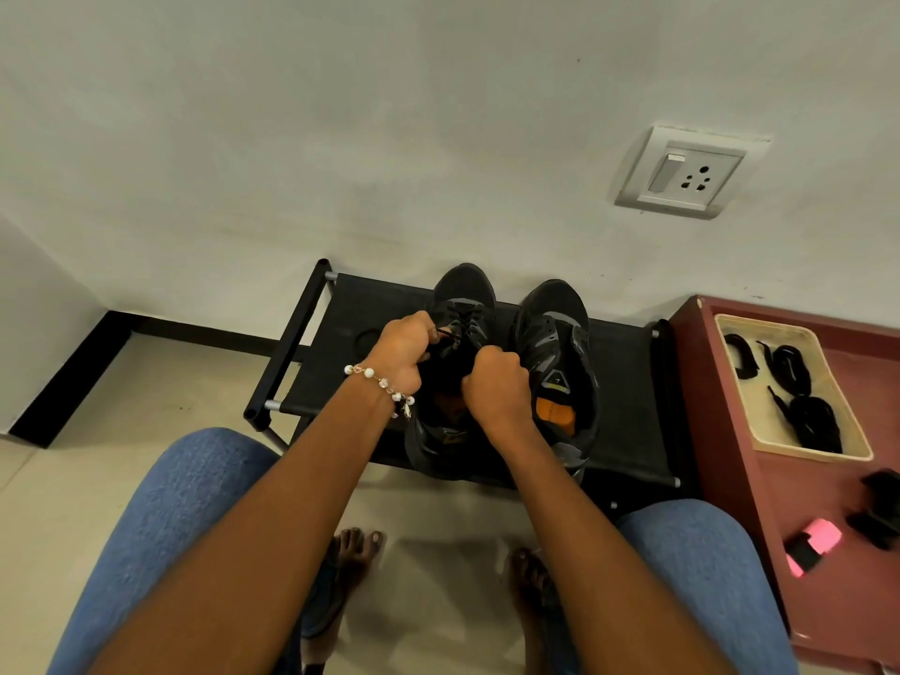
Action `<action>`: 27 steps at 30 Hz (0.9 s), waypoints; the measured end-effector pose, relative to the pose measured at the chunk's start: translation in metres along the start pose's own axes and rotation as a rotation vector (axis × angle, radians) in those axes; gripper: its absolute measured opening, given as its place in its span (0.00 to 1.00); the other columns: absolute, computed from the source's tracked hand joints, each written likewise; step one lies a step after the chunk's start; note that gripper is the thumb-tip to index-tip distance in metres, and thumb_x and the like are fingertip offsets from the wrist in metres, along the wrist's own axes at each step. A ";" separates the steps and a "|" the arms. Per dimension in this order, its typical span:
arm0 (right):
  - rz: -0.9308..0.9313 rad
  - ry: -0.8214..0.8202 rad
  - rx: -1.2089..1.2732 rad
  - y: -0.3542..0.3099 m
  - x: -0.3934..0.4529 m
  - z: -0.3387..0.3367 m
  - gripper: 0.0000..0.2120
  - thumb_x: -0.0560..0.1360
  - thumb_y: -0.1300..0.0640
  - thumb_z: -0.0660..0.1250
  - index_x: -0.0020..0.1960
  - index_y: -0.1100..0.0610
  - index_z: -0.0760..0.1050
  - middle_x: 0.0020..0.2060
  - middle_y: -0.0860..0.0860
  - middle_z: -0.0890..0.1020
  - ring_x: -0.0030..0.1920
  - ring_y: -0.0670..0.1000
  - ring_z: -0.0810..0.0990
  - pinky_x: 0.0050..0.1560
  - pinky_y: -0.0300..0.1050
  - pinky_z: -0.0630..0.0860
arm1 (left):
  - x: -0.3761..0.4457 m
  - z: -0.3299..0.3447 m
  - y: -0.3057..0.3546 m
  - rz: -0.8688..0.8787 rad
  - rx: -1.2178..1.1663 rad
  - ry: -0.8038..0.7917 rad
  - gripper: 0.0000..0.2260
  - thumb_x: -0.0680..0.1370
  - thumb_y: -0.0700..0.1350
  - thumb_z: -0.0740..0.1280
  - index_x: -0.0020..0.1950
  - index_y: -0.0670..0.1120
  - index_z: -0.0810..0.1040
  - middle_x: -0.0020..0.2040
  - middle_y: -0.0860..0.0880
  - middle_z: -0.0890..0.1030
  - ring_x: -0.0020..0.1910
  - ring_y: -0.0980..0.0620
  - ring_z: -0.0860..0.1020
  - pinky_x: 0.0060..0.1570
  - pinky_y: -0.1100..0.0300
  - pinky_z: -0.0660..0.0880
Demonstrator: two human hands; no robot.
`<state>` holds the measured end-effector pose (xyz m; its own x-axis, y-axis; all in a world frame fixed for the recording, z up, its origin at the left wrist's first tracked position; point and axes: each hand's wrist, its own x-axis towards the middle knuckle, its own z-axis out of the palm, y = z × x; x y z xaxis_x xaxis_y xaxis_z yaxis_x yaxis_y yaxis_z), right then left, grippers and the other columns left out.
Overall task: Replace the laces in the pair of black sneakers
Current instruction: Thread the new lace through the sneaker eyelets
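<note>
On the rack (pixel 628 382), both hands were closed on the lace (pixel 460 328) of the left sneaker (pixel 462 304) — left hand (pixel 402 350) pinching an end, right hand (pixel 496 382) fisted. Thin, limp cord, probably best gripped at its stiff tip; spare laces (pixel 798 382) lay in the tray (pixel 759 431) — far right.

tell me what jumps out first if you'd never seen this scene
Two bare forearms reach to the centre, where the left hand and right hand pinch a lace on the left sneaker atop a low black rack. At right, a tray of coiled black laces sits on a maroon cabinet.
</note>
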<state>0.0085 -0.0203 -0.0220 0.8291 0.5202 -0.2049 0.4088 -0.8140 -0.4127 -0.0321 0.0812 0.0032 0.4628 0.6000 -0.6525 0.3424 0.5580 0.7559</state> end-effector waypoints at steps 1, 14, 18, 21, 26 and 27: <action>0.000 -0.004 -0.001 0.000 0.000 0.000 0.13 0.78 0.59 0.64 0.58 0.67 0.72 0.54 0.63 0.78 0.55 0.64 0.78 0.47 0.51 0.76 | -0.001 -0.002 0.001 -0.013 -0.029 -0.002 0.11 0.74 0.35 0.57 0.32 0.42 0.68 0.32 0.47 0.73 0.32 0.50 0.69 0.32 0.58 0.68; -0.040 -0.004 -0.032 0.003 0.002 -0.008 0.09 0.80 0.60 0.61 0.56 0.66 0.71 0.53 0.63 0.77 0.52 0.65 0.78 0.41 0.50 0.71 | 0.005 -0.020 0.001 0.453 0.855 0.568 0.12 0.77 0.49 0.67 0.50 0.41 0.81 0.59 0.42 0.76 0.63 0.38 0.70 0.61 0.43 0.68; -0.161 0.124 -0.040 0.002 0.009 -0.011 0.17 0.79 0.58 0.63 0.66 0.61 0.68 0.58 0.60 0.75 0.58 0.62 0.75 0.49 0.54 0.74 | -0.003 -0.017 -0.004 0.633 0.901 0.147 0.12 0.74 0.49 0.73 0.43 0.39 0.83 0.45 0.41 0.83 0.47 0.43 0.81 0.48 0.52 0.78; -0.331 0.145 -0.125 0.004 0.017 -0.009 0.20 0.77 0.62 0.65 0.69 0.59 0.70 0.62 0.59 0.73 0.62 0.60 0.71 0.58 0.54 0.75 | -0.003 -0.014 -0.015 0.578 1.031 0.045 0.15 0.73 0.50 0.74 0.50 0.40 0.79 0.48 0.42 0.81 0.48 0.44 0.80 0.52 0.50 0.77; -0.401 0.183 -0.177 0.004 0.020 -0.003 0.17 0.78 0.65 0.62 0.67 0.61 0.72 0.63 0.58 0.73 0.63 0.59 0.70 0.59 0.50 0.74 | 0.011 -0.015 -0.043 0.579 1.040 0.103 0.16 0.77 0.46 0.66 0.63 0.41 0.73 0.57 0.40 0.77 0.56 0.40 0.75 0.53 0.49 0.73; -0.406 0.200 -0.177 0.004 0.021 -0.002 0.16 0.79 0.65 0.62 0.66 0.62 0.73 0.62 0.58 0.74 0.62 0.58 0.71 0.58 0.50 0.74 | 0.011 -0.014 -0.046 0.573 1.008 0.127 0.16 0.77 0.46 0.65 0.63 0.42 0.73 0.57 0.41 0.77 0.56 0.40 0.76 0.52 0.50 0.73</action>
<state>0.0280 -0.0133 -0.0257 0.6392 0.7590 0.1236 0.7586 -0.5961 -0.2629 -0.0541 0.0701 -0.0401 0.6946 0.7015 -0.1594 0.6307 -0.4873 0.6040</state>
